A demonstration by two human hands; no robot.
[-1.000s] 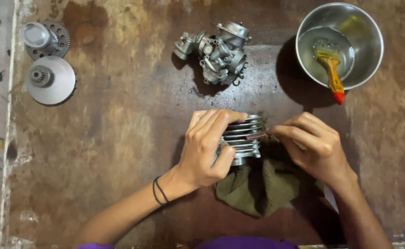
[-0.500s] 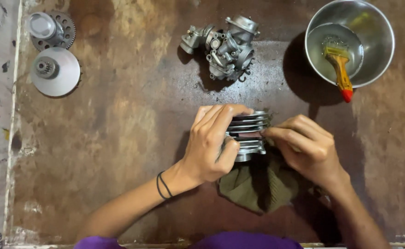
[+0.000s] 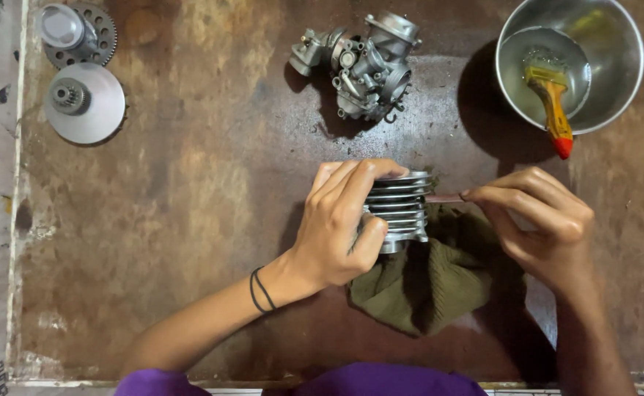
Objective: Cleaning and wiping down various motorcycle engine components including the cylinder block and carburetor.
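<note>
Over at the far left corner of the worn brown worktop (image 3: 190,220) sits a toothed gear (image 3: 80,33) with a shiny round cap on it, and just nearer along the left edge lies a pale metal disc with a small pinion at its hub (image 3: 85,103); the two nearly touch, though I cannot tell whether they do. Moving right, a carburettor (image 3: 362,66) rests by itself near the far edge, about midway across and well apart from the hands. Nearer, around the middle of the worktop, the left hand (image 3: 336,224) wraps over a finned engine cylinder (image 3: 402,209), fingers (image 3: 358,176) curled across the top of the fins and the thumb pressed against its near side, so the hand grips the part firmly; thin dark bands circle that wrist. The cylinder stands partly on an olive-green rag (image 3: 428,282) that spreads toward the near edge. Right of the cylinder, the right hand (image 3: 538,224) has its fingers drawn narrow in a pinch around a thin strip-like tool (image 3: 445,198), whose tip reaches in between the fins; what kind of tool it is I cannot make out. At the far right corner a steel bowl (image 3: 615,81) holds some clear liquid and a paintbrush with an orange handle and red tip (image 3: 553,110), the handle leaning out over the bowl's near rim.
</note>
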